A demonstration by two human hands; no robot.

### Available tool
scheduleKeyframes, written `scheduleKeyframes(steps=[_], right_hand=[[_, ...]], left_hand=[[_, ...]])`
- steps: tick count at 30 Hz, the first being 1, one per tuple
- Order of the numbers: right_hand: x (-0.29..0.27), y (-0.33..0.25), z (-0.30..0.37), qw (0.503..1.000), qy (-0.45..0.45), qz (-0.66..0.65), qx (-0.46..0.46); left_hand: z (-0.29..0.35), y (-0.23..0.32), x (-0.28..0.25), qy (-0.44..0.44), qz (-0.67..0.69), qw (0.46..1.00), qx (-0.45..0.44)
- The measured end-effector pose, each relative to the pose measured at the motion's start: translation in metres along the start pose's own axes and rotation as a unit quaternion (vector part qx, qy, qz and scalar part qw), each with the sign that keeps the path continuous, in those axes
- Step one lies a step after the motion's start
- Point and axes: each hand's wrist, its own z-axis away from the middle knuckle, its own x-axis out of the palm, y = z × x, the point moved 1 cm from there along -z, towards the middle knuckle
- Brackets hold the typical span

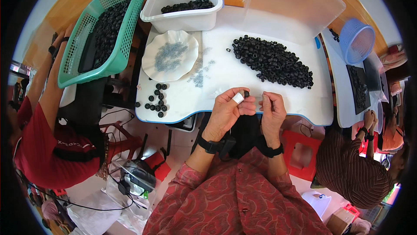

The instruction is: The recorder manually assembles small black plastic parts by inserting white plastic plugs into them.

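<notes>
The small black part (pixel 246 93) is held in the left hand (pixel 226 110), above the near edge of the white table (pixel 213 98), pinched between thumb and fingers, with a white wrap (pixel 238 98) around one digit. At 3 o'clock from it is the right hand (pixel 273 111), its thumb and fingertips drawn close together; I cannot tell whether they pinch something tiny. The two hands are apart. At 12 o'clock from the right hand spreads a heap of black parts (pixel 273 61). From the left hand, a wavy-edged white plate (pixel 190 46) bearing small clear pieces (pixel 170 56) lies at 10 o'clock, loose black parts (pixel 160 103) at 9 o'clock, and a white tub (pixel 186 21) at 11 o'clock.
</notes>
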Motion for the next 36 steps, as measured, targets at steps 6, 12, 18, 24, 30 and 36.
scheduleKeyframes(steps=[6, 12, 18, 24, 30, 36], right_hand=[[0.011, -0.046, 0.006, 0.998, -0.043, -0.034, -0.016], [0.016, -0.054, 0.011, 0.997, -0.066, -0.026, -0.027], [0.017, -0.061, 0.015, 0.997, -0.068, -0.028, -0.030], [0.020, -0.069, 0.020, 0.997, -0.078, -0.020, -0.020], [0.024, -0.071, 0.023, 0.995, -0.083, 0.003, -0.052], [0.027, -0.074, 0.023, 0.993, -0.087, 0.045, -0.071]], left_hand=[[0.012, -0.001, -0.006, 0.008, 0.078, 0.997, 0.003], [0.020, -0.002, -0.004, 0.015, 0.117, 0.993, 0.011], [0.027, -0.002, -0.007, -0.003, 0.126, 0.992, 0.005], [0.034, -0.001, -0.006, 0.001, 0.126, 0.992, 0.017], [0.040, -0.003, -0.002, 0.044, 0.103, 0.993, 0.030], [0.042, 0.000, -0.001, 0.040, 0.084, 0.995, 0.036]])
